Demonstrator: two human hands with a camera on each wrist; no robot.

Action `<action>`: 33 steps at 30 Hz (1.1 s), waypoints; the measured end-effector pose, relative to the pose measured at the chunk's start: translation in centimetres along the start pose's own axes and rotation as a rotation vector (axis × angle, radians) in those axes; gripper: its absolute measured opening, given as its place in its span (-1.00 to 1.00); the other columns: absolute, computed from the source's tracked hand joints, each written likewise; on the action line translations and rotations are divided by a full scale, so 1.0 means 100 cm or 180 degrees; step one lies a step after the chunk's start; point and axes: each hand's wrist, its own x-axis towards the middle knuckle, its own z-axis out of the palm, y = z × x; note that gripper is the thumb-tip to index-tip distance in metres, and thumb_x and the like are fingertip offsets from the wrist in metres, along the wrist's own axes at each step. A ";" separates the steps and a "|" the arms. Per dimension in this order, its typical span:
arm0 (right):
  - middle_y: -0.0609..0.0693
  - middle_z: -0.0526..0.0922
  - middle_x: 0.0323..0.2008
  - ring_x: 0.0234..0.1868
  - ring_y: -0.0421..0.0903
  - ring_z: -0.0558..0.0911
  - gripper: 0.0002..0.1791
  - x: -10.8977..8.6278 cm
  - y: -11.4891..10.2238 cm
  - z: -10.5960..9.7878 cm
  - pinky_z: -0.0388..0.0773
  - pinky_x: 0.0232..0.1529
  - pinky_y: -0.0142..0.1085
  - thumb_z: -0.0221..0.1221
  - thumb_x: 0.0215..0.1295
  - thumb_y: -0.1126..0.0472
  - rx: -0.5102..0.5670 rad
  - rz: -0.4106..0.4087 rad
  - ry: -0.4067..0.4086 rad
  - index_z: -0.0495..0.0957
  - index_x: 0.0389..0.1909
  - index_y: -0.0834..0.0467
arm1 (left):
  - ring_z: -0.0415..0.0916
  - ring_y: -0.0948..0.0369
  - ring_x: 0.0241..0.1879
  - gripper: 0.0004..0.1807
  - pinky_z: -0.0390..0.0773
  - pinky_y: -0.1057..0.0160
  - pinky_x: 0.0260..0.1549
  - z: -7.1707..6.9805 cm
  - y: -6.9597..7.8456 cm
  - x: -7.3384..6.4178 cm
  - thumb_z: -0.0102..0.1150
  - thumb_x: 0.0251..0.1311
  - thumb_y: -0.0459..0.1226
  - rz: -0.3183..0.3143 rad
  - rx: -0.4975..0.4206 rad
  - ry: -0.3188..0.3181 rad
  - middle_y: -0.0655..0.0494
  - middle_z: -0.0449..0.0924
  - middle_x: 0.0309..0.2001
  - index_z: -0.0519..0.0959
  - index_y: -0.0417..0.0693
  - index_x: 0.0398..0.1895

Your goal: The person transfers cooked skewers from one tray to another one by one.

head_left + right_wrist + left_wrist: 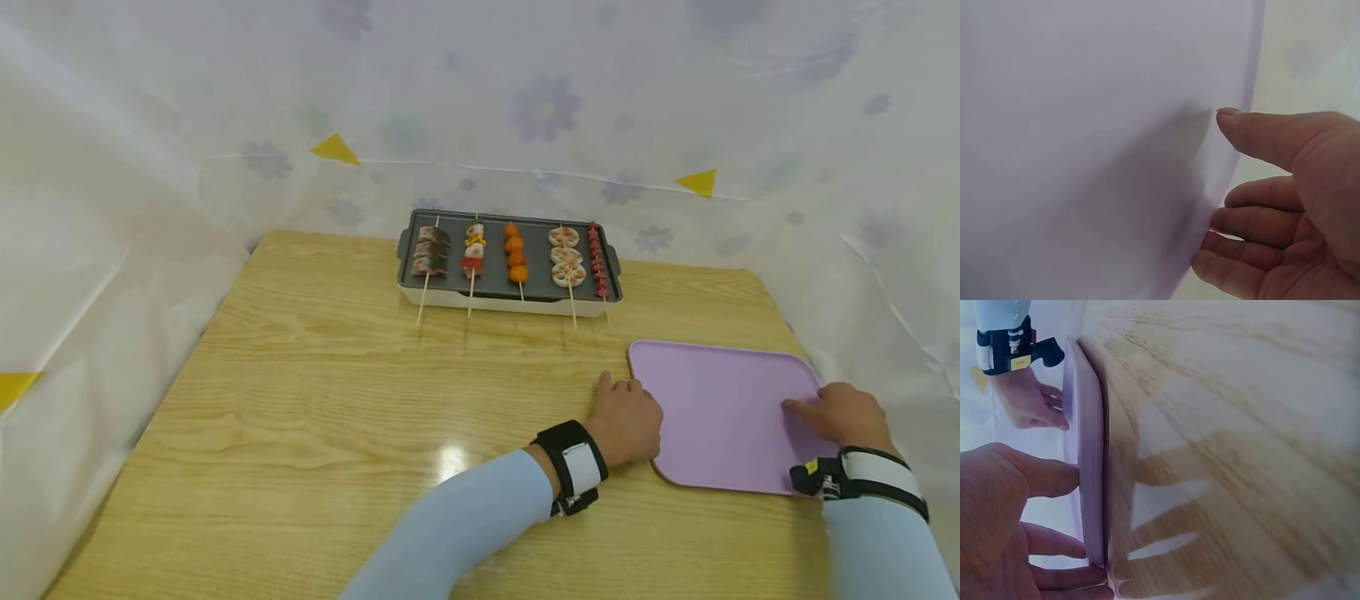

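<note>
A flat lilac tray (pixel 720 417) with a raised rim lies at the right of the wooden table. My left hand (pixel 626 421) grips its left edge; in the left wrist view the thumb (pixel 1054 478) meets the rim and lower fingertips touch its outer side near the tabletop. At the opposite edge is my right hand (pixel 855 417), thumb over the tray's inner side and fingers at the outer rim. The right wrist view shows those fingertips (pixel 1222 272) against the edge, partly hidden by it. Nothing lies on the tray.
Behind, a grill pan (pixel 495 283) on a pale base carries several skewers, among them orange balls (pixel 515 250), lotus root slices (pixel 566 257) and small red pieces (pixel 597 258). Their sticks jut over its front edge. A flowered plastic sheet (pixel 465 100) encloses the table (pixel 315 417).
</note>
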 end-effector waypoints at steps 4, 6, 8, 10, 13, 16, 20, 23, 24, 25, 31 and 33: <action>0.18 0.43 -0.57 -0.49 0.08 0.41 -0.39 -0.004 -0.003 0.000 0.38 -0.51 -0.15 0.16 0.22 -0.08 -0.0009 -0.0116 0.0083 0.48 -0.41 0.52 | 0.45 0.22 0.10 -0.52 0.17 -0.01 0.34 0.001 -0.003 -0.001 0.06 0.23 0.17 -0.0021 -0.0022 0.0016 0.19 0.52 0.10 0.61 0.15 0.07; 0.17 0.43 -0.58 -0.50 0.07 0.41 -0.40 -0.006 -0.004 -0.001 0.36 -0.52 -0.16 0.15 0.23 -0.08 -0.0033 -0.0182 0.0112 0.49 -0.44 0.50 | 0.45 0.22 0.09 -0.53 0.18 -0.01 0.33 0.000 -0.004 -0.002 0.06 0.24 0.17 -0.0019 -0.0035 0.0025 0.19 0.52 0.08 0.61 0.15 0.05; 0.15 0.43 -0.59 -0.50 0.07 0.41 -0.42 -0.007 -0.006 -0.001 0.35 -0.53 -0.16 0.15 0.23 -0.07 -0.0032 -0.0188 0.0119 0.50 -0.47 0.47 | 0.45 0.21 0.10 -0.54 0.18 -0.02 0.34 -0.001 -0.005 -0.003 0.05 0.24 0.16 -0.0017 -0.0055 0.0013 0.19 0.52 0.08 0.61 0.15 0.05; 0.16 0.43 -0.58 -0.50 0.07 0.41 -0.42 -0.008 -0.007 -0.001 0.35 -0.53 -0.16 0.15 0.24 -0.07 -0.0026 -0.0178 0.0109 0.50 -0.46 0.48 | 0.45 0.21 0.10 -0.54 0.18 -0.02 0.34 -0.001 -0.005 -0.004 0.06 0.24 0.16 -0.0005 -0.0049 0.0006 0.18 0.52 0.08 0.61 0.15 0.04; 0.16 0.42 -0.58 -0.49 0.07 0.41 -0.42 -0.009 -0.009 0.000 0.34 -0.52 -0.16 0.15 0.24 -0.08 0.0018 -0.0115 0.0073 0.49 -0.46 0.47 | 0.46 0.20 0.11 -0.53 0.19 -0.03 0.34 0.000 -0.006 -0.006 0.06 0.23 0.16 0.0006 -0.0029 0.0020 0.17 0.53 0.10 0.62 0.14 0.05; 0.13 0.40 -0.60 -0.50 0.05 0.40 -0.44 -0.010 -0.011 -0.001 0.32 -0.52 -0.17 0.14 0.26 -0.09 0.0023 -0.0126 0.0071 0.46 -0.51 0.42 | 0.46 0.19 0.11 -0.52 0.20 -0.04 0.34 0.000 -0.007 -0.007 0.07 0.23 0.17 0.0012 -0.0014 0.0050 0.16 0.54 0.10 0.62 0.12 0.05; 0.05 0.33 -0.63 -0.53 0.00 0.37 -0.47 -0.012 -0.013 0.002 0.25 -0.53 -0.21 0.13 0.26 -0.11 0.0021 -0.0160 0.0127 0.37 -0.63 0.27 | 0.46 0.19 0.11 -0.52 0.20 -0.03 0.34 -0.001 -0.009 -0.009 0.08 0.22 0.17 -0.0003 -0.0021 0.0018 0.16 0.54 0.10 0.61 0.12 0.04; -0.01 0.28 -0.67 -0.56 -0.04 0.35 -0.46 -0.012 -0.014 0.005 0.21 -0.55 -0.23 0.14 0.25 -0.13 0.0035 -0.0165 0.0183 0.30 -0.69 0.20 | 0.46 0.20 0.11 -0.52 0.20 -0.03 0.33 -0.002 -0.011 -0.010 0.07 0.23 0.17 -0.0002 -0.0048 -0.0024 0.16 0.53 0.11 0.61 0.13 0.04; -0.03 0.26 -0.69 -0.58 -0.05 0.34 -0.45 -0.012 -0.014 0.007 0.20 -0.56 -0.24 0.15 0.24 -0.14 0.0034 -0.0162 0.0206 0.28 -0.71 0.18 | 0.46 0.20 0.11 -0.52 0.20 -0.03 0.32 -0.002 -0.012 -0.010 0.06 0.24 0.17 0.0007 -0.0061 -0.0023 0.16 0.53 0.11 0.61 0.13 0.04; -0.04 0.25 -0.70 -0.59 -0.06 0.33 -0.45 -0.013 -0.015 0.008 0.20 -0.57 -0.24 0.16 0.23 -0.15 0.0044 -0.0148 0.0223 0.28 -0.72 0.17 | 0.46 0.20 0.10 -0.53 0.21 -0.03 0.32 -0.002 -0.012 -0.010 0.06 0.24 0.17 0.0019 -0.0063 -0.0013 0.15 0.53 0.10 0.61 0.13 0.04; -0.03 0.26 -0.72 -0.60 -0.06 0.34 -0.41 -0.011 -0.018 0.012 0.20 -0.58 -0.25 0.21 0.16 -0.20 0.0056 -0.0071 0.0301 0.32 -0.70 0.21 | 0.48 0.21 0.05 -0.57 0.27 0.01 0.25 0.000 -0.017 -0.010 0.06 0.25 0.16 0.0046 -0.0099 0.0061 0.17 0.54 0.05 0.62 0.14 -0.01; -0.03 0.26 -0.71 -0.60 -0.06 0.34 -0.41 -0.010 -0.018 0.014 0.20 -0.58 -0.25 0.22 0.15 -0.20 0.0034 -0.0083 0.0324 0.30 -0.71 0.20 | 0.48 0.22 0.05 -0.56 0.27 0.01 0.24 0.001 -0.018 -0.010 0.06 0.25 0.17 0.0029 -0.0123 0.0049 0.18 0.53 0.04 0.61 0.14 0.00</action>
